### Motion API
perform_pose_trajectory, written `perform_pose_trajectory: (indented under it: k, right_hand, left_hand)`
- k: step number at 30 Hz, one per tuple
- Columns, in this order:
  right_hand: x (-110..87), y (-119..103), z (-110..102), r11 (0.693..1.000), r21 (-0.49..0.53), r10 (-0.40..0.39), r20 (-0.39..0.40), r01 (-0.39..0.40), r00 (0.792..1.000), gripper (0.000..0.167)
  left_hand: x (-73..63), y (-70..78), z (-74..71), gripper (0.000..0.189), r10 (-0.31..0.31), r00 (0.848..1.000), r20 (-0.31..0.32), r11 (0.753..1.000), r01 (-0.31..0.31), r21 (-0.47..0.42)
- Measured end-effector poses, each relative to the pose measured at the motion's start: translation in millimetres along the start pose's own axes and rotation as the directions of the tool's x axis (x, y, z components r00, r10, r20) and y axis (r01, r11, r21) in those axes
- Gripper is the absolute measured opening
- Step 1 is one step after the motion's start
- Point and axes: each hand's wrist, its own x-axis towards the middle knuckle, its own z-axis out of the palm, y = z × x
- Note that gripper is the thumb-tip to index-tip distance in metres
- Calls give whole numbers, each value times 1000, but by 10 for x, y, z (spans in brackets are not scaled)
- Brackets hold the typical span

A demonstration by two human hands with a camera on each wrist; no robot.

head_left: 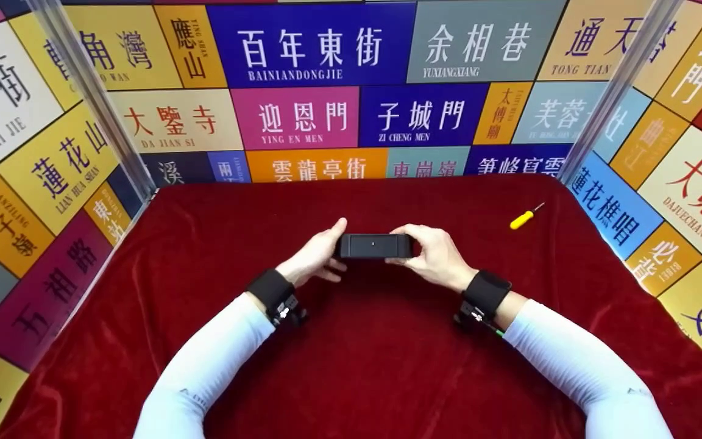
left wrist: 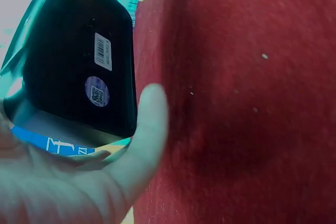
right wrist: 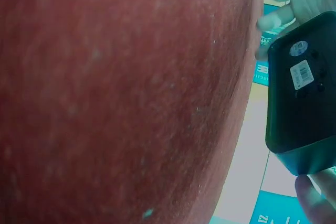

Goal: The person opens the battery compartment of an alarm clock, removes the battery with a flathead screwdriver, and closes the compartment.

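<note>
A black rectangular box with rounded corners (head_left: 373,246) is held up above the red cloth, one narrow side toward the head camera. My right hand (head_left: 439,256) grips its right end between thumb and fingers. At the left end is my left hand (head_left: 314,253), its thumb stretched upward and its fingers spread, close against the box. Whether the palm touches it, I cannot tell. Both wrist views show a broad face of the box bearing a white barcode label (left wrist: 103,51) and a round sticker (left wrist: 97,91).
A yellow-handled screwdriver (head_left: 523,219) lies at the back right of the red cloth (head_left: 375,366). Panels with printed Chinese place names (head_left: 311,46) stand behind and at both sides. Clear upright posts (head_left: 607,91) mark the back corners.
</note>
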Motion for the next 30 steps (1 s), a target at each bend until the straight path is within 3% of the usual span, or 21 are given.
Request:
perform_pose_trajectory:
  k: [3,7,11,14,17,19,21,26,30]
  right_hand:
    - [6,-5,13,999,4,54,-5,-54,999,48]
    - [30,-6,18,994,0,106,-21,-106,994,49]
    - [51,-10,19,988,31,151,-29,-151,988,45]
    - [66,-13,16,975,94,202,-22,-199,979,41]
    - [82,-8,11,953,172,255,-6,-250,967,37]
    - [97,-5,2,935,224,281,7,-276,960,34]
    - [109,10,2,918,263,302,21,-297,953,32]
    - [118,45,13,858,367,357,75,-358,931,27]
    - [133,36,0,793,438,413,124,-423,902,24]
  left_hand:
    - [-14,-24,33,76,103,992,-78,989,-94,112]
    - [-30,-62,66,77,237,964,-119,927,-188,323]
    - [-39,-106,81,79,332,936,-115,875,-261,408]
    - [-21,-126,93,83,425,900,-99,834,-347,429]
    - [8,-135,106,89,523,849,-75,770,-433,469]
    - [22,-134,111,94,569,820,-65,729,-467,500]
    - [30,-131,111,100,596,801,-58,699,-482,528]
    - [23,-136,109,125,606,794,-46,674,-481,560]
    - [10,-136,121,140,617,787,-21,652,-496,574]
